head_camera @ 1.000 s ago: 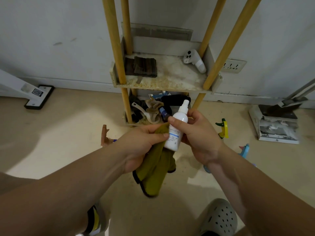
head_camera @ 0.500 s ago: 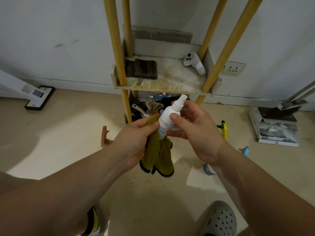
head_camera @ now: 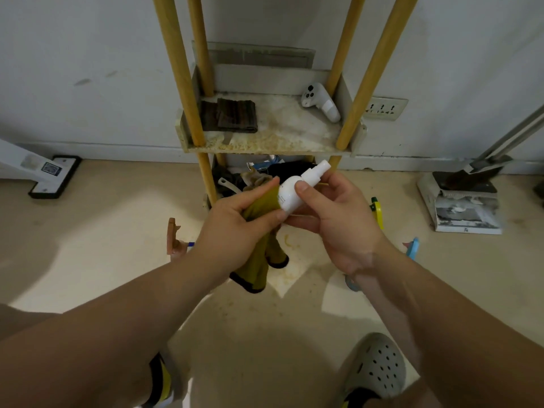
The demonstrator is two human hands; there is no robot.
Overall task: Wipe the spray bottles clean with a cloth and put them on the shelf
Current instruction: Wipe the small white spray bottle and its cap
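Observation:
A small white spray bottle (head_camera: 297,189) is held tilted in front of me, its nozzle pointing up and right. My right hand (head_camera: 338,222) grips it, thumb on its body and fingers behind it. My left hand (head_camera: 235,228) holds an olive-green cloth (head_camera: 262,254) with a dark hem and presses it against the bottle's lower end. The rest of the cloth hangs down below my hands. Behind them stands the shelf (head_camera: 265,142) with yellow wooden posts, its stained white board just above the bottle.
On the shelf board lie a dark folded cloth (head_camera: 232,114) and a white controller (head_camera: 321,101). The lower tier holds clutter. On the floor stand a yellow-green sprayer (head_camera: 376,210), a blue one (head_camera: 412,248) and a brown one (head_camera: 173,240). A dustpan (head_camera: 465,198) sits right, a mop base (head_camera: 53,175) left.
The bottle has tilted from upright to slanting right and moved up slightly. My left hand has bunched the cloth around the bottle's lower end, and the hanging cloth has swung.

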